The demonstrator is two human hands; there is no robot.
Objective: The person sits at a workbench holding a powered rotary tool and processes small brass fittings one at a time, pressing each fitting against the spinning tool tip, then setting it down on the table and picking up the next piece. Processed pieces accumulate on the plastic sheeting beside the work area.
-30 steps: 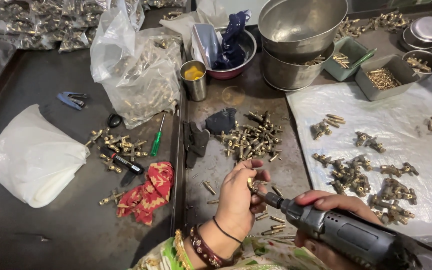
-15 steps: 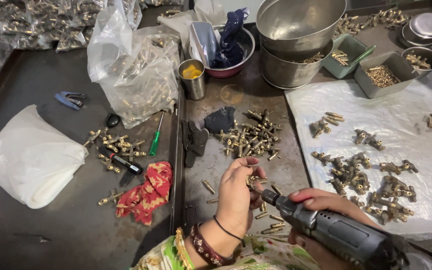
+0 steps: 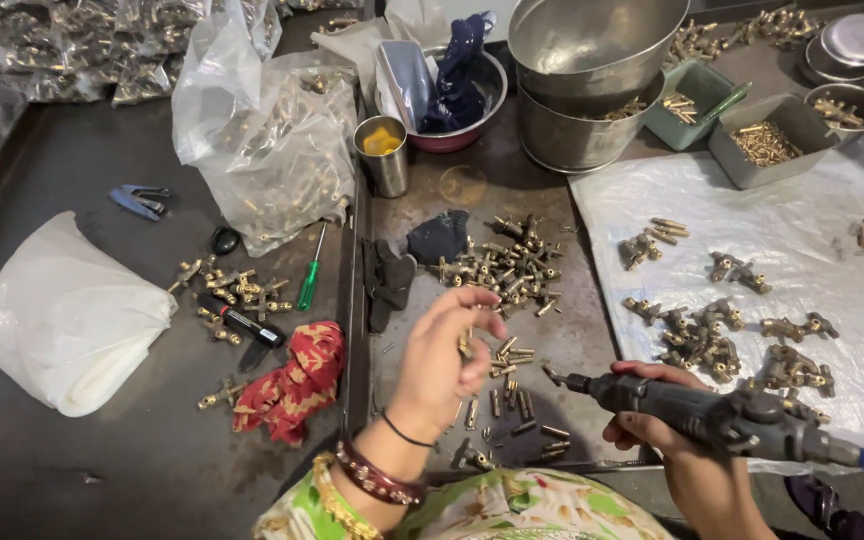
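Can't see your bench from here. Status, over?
Left hand pinching small brass fitting. Right hand gripping dark handheld rotary tool, tip clear. Loose brass pins beneath.

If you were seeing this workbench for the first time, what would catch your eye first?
Probably the dark grey handheld rotary tool gripped in the right hand near the bottom edge, its tip aimed at the left hand, which pinches a small brass part. Next, the scattered pile of small brass fittings at the centre of the dark metal table, and the stacked shiny steel bowls at the top.
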